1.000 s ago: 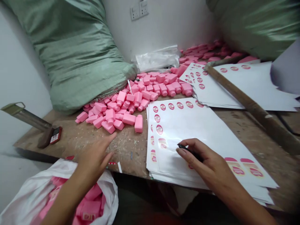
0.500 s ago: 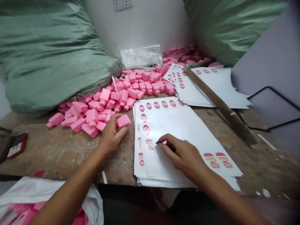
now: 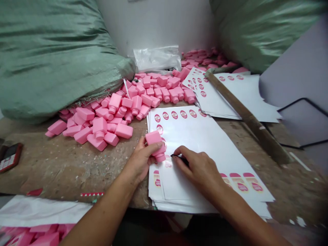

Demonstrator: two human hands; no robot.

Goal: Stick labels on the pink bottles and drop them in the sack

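A wooden workbench (image 3: 51, 164) carries pink plastic bottles (image 3: 102, 126), label sheets (image 3: 205, 136), a wooden pole (image 3: 248, 116) and a phone (image 3: 9, 157).

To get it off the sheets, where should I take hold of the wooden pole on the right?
Take the wooden pole by its near end, coming from above and from the right. It is a long, straight rod slanting across the label sheets, and that end rests on the bare wooden table, away from the printed labels and closest to you.

Here on my table (image 3: 53, 171): bottles (image 3: 102, 118) heaped back left against a woven sack (image 3: 51, 58), sticker sheets (image 3: 197, 136) stacked front centre, another stack (image 3: 235, 102) behind them, right, under a wooden pole (image 3: 248, 116), phone (image 3: 9, 157) on the left edge.
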